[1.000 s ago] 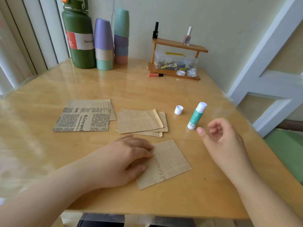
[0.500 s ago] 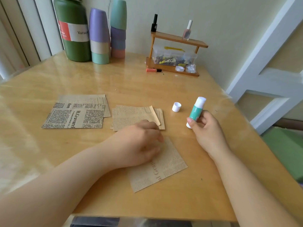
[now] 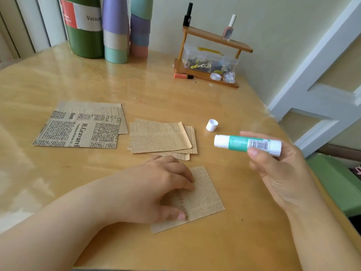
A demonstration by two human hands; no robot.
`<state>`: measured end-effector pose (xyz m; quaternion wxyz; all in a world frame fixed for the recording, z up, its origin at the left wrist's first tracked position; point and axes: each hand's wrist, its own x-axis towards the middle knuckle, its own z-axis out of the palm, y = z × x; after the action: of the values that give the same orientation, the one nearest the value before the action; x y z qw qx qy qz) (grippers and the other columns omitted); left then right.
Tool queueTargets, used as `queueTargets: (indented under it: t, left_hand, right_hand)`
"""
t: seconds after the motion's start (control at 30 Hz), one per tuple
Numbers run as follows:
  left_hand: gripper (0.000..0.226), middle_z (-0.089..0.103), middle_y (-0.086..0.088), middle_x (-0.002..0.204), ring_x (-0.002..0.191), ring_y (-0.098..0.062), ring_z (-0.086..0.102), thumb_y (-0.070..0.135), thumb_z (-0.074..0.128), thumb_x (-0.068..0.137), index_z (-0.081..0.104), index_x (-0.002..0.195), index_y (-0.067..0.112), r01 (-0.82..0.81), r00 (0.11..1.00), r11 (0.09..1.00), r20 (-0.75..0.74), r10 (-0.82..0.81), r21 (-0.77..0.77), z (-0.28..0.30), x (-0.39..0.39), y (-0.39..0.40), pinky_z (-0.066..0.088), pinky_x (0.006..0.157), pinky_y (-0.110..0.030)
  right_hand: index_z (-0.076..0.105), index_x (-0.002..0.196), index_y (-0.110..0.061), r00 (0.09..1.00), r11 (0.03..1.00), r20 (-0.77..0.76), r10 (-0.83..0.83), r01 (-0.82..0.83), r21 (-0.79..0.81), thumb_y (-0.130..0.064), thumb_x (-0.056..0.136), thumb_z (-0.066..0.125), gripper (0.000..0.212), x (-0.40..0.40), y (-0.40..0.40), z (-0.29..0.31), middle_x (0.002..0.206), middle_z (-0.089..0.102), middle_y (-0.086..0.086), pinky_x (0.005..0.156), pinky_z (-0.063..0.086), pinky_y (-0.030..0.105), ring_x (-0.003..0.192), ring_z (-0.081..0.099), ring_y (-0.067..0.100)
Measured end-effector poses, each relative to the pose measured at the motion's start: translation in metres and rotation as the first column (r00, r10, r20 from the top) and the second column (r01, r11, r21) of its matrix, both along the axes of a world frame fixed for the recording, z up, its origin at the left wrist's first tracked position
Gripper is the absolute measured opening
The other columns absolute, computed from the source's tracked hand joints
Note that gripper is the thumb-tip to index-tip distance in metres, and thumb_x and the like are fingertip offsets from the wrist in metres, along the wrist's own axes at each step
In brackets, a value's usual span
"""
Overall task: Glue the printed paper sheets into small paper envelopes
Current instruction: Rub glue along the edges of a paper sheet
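Observation:
A folded brown newsprint sheet lies near the table's front edge. My left hand rests on its left part, fingertips and thumb pressing the paper down. My right hand holds a green-and-white glue stick sideways above the table, its white tip pointing left. The stick's white cap lies on the table beyond it. A small pile of folded brown papers sits in the middle. Flat printed newsprint sheets lie to the left.
At the back stand a green vacuum flask and two stacks of pastel cups. A small wooden shelf with nail polish bottles and a clear box is at the back right. The table's right edge is close to my right hand.
My right hand reached to the glue stick, gripped it and lifted it off the table, turning it sideways. My left hand stayed on the folded sheet.

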<state>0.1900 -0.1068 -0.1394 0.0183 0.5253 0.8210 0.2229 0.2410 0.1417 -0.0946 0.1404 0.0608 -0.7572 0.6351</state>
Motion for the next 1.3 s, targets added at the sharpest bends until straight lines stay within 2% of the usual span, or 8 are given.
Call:
queueTargets:
  t: [0.13, 0.33, 0.4, 0.57, 0.77, 1.0, 1.2, 1.3]
  left_hand:
    - [0.056, 0.051, 0.017, 0.129, 0.12, 0.0, 0.036, 0.059, 0.053, 0.079, 0.059, 0.124, 0.026, 0.017, 0.999, 1.0, 0.039, -0.017, 0.004, 0.0, -0.001, 0.0, 0.034, 0.105, -0.028]
    - [0.06, 0.053, 0.016, 0.129, 0.118, 0.0, 0.039, 0.06, 0.052, 0.076, 0.061, 0.123, 0.024, 0.023, 0.998, 1.0, 0.064, -0.023, 0.012, 0.0, -0.002, 0.0, 0.027, 0.1, -0.014]
    - [0.062, 0.054, 0.017, 0.128, 0.117, 0.001, 0.039, 0.062, 0.048, 0.074, 0.061, 0.122, 0.024, 0.018, 0.997, 1.0, 0.074, -0.018, 0.01, -0.001, -0.002, 0.0, 0.029, 0.1, -0.014]
    - [0.065, 0.053, 0.017, 0.128, 0.118, 0.001, 0.038, 0.064, 0.044, 0.074, 0.06, 0.123, 0.025, 0.004, 0.996, 1.0, 0.085, -0.006, 0.014, -0.001, -0.002, 0.001, 0.037, 0.101, -0.021]
    - [0.064, 0.052, 0.018, 0.13, 0.118, 0.002, 0.035, 0.064, 0.048, 0.074, 0.059, 0.124, 0.026, -0.001, 0.996, 1.0, 0.084, 0.001, 0.006, 0.001, -0.001, 0.002, 0.034, 0.103, -0.02]
    - [0.06, 0.05, 0.018, 0.132, 0.12, 0.002, 0.034, 0.056, 0.055, 0.074, 0.058, 0.126, 0.026, 0.003, 0.996, 1.0, 0.092, -0.002, -0.01, 0.005, 0.0, 0.003, 0.028, 0.103, -0.015]
    - [0.061, 0.05, 0.019, 0.132, 0.12, 0.003, 0.033, 0.057, 0.054, 0.073, 0.058, 0.126, 0.026, -0.002, 0.995, 1.0, 0.101, 0.004, -0.014, 0.004, 0.0, 0.003, 0.029, 0.104, -0.016]
    - [0.063, 0.048, 0.021, 0.132, 0.121, 0.005, 0.032, 0.058, 0.053, 0.073, 0.057, 0.127, 0.027, -0.004, 0.995, 1.0, 0.099, 0.005, -0.016, 0.004, 0.0, 0.003, 0.028, 0.104, -0.016]
  right_hand:
    - [0.068, 0.076, -0.023, 0.991, 0.939, -0.052, -0.122, 0.132, 0.318, -0.042, 0.065, 0.059, 0.024, 0.009, -0.008, 0.004, 0.063, 0.061, -0.014, 0.054, 0.038, 0.007, 0.056, 0.051, 0.0]
    - [0.066, 0.079, -0.033, 0.972, 0.798, -0.072, -0.223, 0.225, 0.559, -0.041, 0.07, 0.064, 0.013, 0.013, -0.022, -0.005, 0.069, 0.066, -0.008, 0.051, 0.041, 0.025, 0.057, 0.054, 0.019]
    - [0.067, 0.072, -0.027, 0.975, 0.78, -0.08, -0.207, 0.214, 0.588, -0.034, 0.072, 0.067, 0.007, 0.011, -0.025, -0.007, 0.063, 0.065, -0.012, 0.048, 0.039, 0.026, 0.054, 0.051, 0.02]
    - [0.067, 0.068, -0.013, 0.993, 0.771, -0.062, -0.102, 0.119, 0.625, -0.009, 0.079, 0.073, 0.014, 0.008, -0.028, -0.007, 0.051, 0.055, -0.029, 0.04, 0.026, 0.01, 0.043, 0.035, 0.008]
    - [0.067, 0.071, -0.01, 0.991, 0.761, -0.124, -0.039, 0.11, 0.639, -0.012, 0.075, 0.072, 0.006, 0.005, -0.032, -0.008, 0.057, 0.056, -0.035, 0.048, 0.03, 0.0, 0.049, 0.048, -0.008]
    - [0.068, 0.073, -0.008, 0.989, 0.775, -0.144, -0.04, 0.122, 0.62, -0.003, 0.078, 0.074, 0.009, -0.009, -0.034, -0.012, 0.06, 0.058, -0.035, 0.051, 0.032, 0.0, 0.054, 0.053, -0.008]
    - [0.068, 0.074, -0.011, 0.989, 0.773, -0.147, -0.012, 0.103, 0.626, -0.016, 0.075, 0.07, 0.005, -0.001, -0.029, -0.012, 0.063, 0.058, -0.034, 0.051, 0.032, 0.0, 0.054, 0.052, -0.008]
    - [0.068, 0.072, -0.02, 0.992, 0.781, -0.128, -0.011, 0.089, 0.619, -0.033, 0.072, 0.07, 0.013, 0.01, -0.025, -0.012, 0.062, 0.059, -0.018, 0.047, 0.031, 0.005, 0.048, 0.044, 0.001]
